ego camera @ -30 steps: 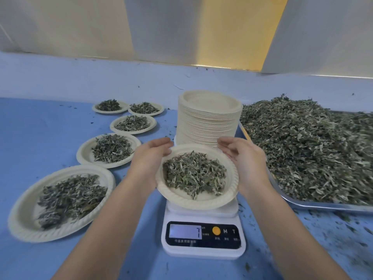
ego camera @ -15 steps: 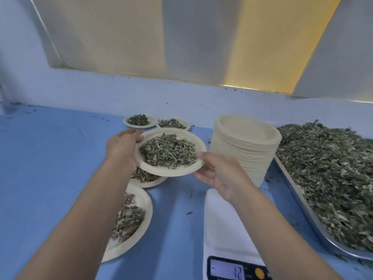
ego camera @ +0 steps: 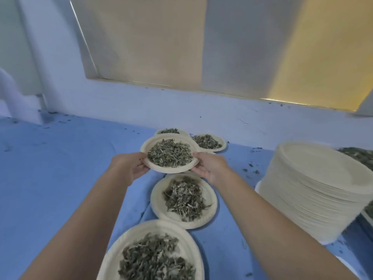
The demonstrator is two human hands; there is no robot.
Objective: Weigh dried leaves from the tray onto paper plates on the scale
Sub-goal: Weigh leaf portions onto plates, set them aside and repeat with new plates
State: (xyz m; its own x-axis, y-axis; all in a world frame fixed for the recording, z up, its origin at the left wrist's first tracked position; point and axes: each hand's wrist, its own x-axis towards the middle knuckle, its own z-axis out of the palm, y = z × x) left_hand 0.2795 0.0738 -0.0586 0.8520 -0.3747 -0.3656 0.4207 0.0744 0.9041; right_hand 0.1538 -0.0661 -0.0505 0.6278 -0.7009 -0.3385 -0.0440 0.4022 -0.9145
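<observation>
**Filled plate held over the row, not yet set down**

- Blue table (ego camera: 50,178) runs under everything, with leaf crumbs scattered to the right of the right hand.
- Stack of empty plates (ego camera: 314,190) stands tall, right of the right forearm. Many portions left, I judge.
- Tray leaves (ego camera: 361,156): only a sliver shows, beyond the stack. I cannot make out the scale with any certainty.
- Filled plates in a row: nearest plate (ego camera: 113,257) between my forearms, second plate (ego camera: 159,207) just below the hands, two far plates (ego camera: 222,145) beyond the fingertips. A rim edge peeks out under the right hand, possibly a fifth.
- Held plate (ego camera: 161,168) is in the air between both hands, roughly level, carrying its dried leaves (ego camera: 170,155).
- Left hand (ego camera: 129,166) grips the near-left rim, fingers curled beneath. Right hand (ego camera: 210,166) grips the right rim, fingers tucked under.
- Reading: this portion looks weighed. It needs a free spot, then a fresh plate goes on the scale.
</observation>
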